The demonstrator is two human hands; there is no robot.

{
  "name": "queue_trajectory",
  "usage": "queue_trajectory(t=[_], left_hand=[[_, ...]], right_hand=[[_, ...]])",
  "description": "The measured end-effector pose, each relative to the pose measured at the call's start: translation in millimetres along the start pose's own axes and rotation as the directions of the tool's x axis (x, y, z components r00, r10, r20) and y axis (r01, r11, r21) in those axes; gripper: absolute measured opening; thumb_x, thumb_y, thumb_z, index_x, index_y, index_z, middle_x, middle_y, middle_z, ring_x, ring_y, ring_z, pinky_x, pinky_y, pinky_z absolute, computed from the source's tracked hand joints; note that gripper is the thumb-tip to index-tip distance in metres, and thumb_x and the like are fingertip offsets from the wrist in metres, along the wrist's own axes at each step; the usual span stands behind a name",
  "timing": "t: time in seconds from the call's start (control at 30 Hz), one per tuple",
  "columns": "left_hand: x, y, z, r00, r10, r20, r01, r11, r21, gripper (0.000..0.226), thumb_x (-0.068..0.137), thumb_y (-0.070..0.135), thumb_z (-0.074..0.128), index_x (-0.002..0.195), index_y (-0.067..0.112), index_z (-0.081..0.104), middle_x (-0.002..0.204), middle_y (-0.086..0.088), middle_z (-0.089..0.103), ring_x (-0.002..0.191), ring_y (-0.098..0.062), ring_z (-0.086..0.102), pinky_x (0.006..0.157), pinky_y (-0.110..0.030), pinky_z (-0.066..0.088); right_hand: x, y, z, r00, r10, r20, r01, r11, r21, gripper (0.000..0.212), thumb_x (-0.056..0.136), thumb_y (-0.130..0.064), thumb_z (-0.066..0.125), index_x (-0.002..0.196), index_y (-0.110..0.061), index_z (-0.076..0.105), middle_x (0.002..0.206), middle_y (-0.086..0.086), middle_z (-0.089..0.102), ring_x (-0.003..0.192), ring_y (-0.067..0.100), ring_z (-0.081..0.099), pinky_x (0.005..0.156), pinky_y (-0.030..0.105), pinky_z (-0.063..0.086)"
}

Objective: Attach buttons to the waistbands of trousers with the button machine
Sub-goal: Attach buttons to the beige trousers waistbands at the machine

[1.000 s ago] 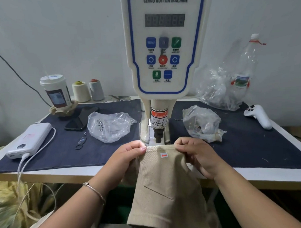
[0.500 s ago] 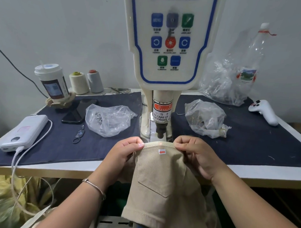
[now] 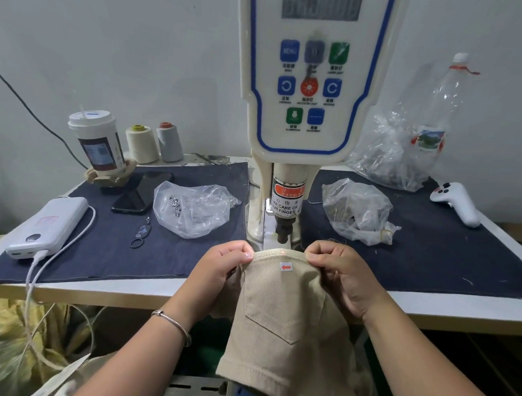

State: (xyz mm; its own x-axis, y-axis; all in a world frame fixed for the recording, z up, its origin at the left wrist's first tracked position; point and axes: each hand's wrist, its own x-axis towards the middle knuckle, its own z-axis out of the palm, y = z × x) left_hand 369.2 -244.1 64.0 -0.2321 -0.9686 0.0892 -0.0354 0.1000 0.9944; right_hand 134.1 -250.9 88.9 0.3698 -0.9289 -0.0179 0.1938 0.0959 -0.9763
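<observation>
Beige trousers hang over the table's front edge, their waistband stretched just in front of the button machine's punch head. A small white sticker with a red arrow sits on the waistband. My left hand pinches the waistband at its left end. My right hand pinches it at the right end. The cream button machine with its blue-edged control panel rises directly behind. A clear bag of metal buttons lies to the left of the machine.
A dark cloth covers the table. On the left are a power bank with cable, a phone, a cup, thread cones and a key ring. On the right lie plastic bags, a bottle and a white controller.
The view has shifted and tilted slightly. Both hands keep pinching the waistband and have held it near the punch head, nudging it a little closer.
</observation>
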Motion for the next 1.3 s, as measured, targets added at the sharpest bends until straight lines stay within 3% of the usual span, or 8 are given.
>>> queue_trajectory(t=[0.27, 0.4, 0.8, 1.17, 1.3], left_hand=[[-1.3, 3.8, 2.1, 1.000, 0.002, 0.001, -0.002, 1.000, 0.010, 0.022, 0.076, 0.038, 0.059, 0.063, 0.021, 0.054, 0.063, 0.008, 0.047, 0.060, -0.005, 0.043, 0.062, -0.026, 0.032], [-3.2, 5.3, 3.4, 1.000, -0.016, -0.006, 0.016, 1.000, 0.005, 0.021, 0.080, 0.032, 0.057, 0.063, 0.021, 0.053, 0.061, 0.008, 0.046, 0.058, -0.005, 0.042, 0.061, -0.027, 0.031], [-6.0, 9.7, 5.6, 0.999, -0.041, -0.003, 0.041, 0.999, -0.028, 0.019, 0.081, 0.028, 0.056, 0.065, 0.018, 0.052, 0.062, 0.003, 0.045, 0.058, -0.009, 0.041, 0.057, -0.025, 0.032], [-8.5, 19.1, 9.0, 0.999, -0.032, -0.029, 0.032, 0.999, 0.002, 0.019, 0.080, 0.028, 0.054, 0.063, 0.019, 0.054, 0.063, 0.007, 0.049, 0.061, -0.006, 0.045, 0.063, -0.027, 0.034], [-16.2, 29.2, 11.6, 0.999, -0.017, -0.034, 0.018, 0.999, 0.039, 0.017, 0.076, 0.027, 0.055, 0.061, 0.018, 0.053, 0.063, 0.003, 0.046, 0.062, -0.009, 0.041, 0.062, -0.028, 0.031]], right_hand=[[0.6, 1.5, -0.2, 1.000, -0.008, -0.025, 0.008, 1.000, -0.008, 0.018, 0.079, -0.007, 0.059, 0.062, -0.011, 0.062, 0.058, 0.004, 0.050, 0.054, 0.012, 0.046, 0.054, 0.022, 0.039], [0.0, 0.4, 0.4, 0.999, -0.006, -0.039, 0.006, 1.000, -0.008, 0.009, 0.072, -0.012, 0.062, 0.064, -0.010, 0.062, 0.059, 0.004, 0.050, 0.054, 0.011, 0.047, 0.053, 0.019, 0.040], [0.7, 4.1, -1.6, 0.999, -0.015, -0.048, 0.015, 1.000, -0.018, 0.011, 0.074, -0.012, 0.061, 0.064, -0.010, 0.062, 0.060, 0.004, 0.050, 0.055, 0.011, 0.047, 0.053, 0.019, 0.040], [-4.6, -8.0, 9.7, 0.993, -0.007, -0.114, 0.009, 1.000, 0.019, 0.027, 0.086, 0.005, 0.051, 0.063, -0.006, 0.060, 0.052, 0.000, 0.051, 0.046, 0.005, 0.047, 0.044, 0.013, 0.039], [-17.6, -15.0, 16.9, 0.989, -0.007, -0.149, 0.000, 0.999, -0.047, 0.024, 0.087, 0.002, 0.053, 0.066, -0.006, 0.060, 0.057, 0.004, 0.051, 0.053, 0.012, 0.048, 0.052, 0.022, 0.040]])
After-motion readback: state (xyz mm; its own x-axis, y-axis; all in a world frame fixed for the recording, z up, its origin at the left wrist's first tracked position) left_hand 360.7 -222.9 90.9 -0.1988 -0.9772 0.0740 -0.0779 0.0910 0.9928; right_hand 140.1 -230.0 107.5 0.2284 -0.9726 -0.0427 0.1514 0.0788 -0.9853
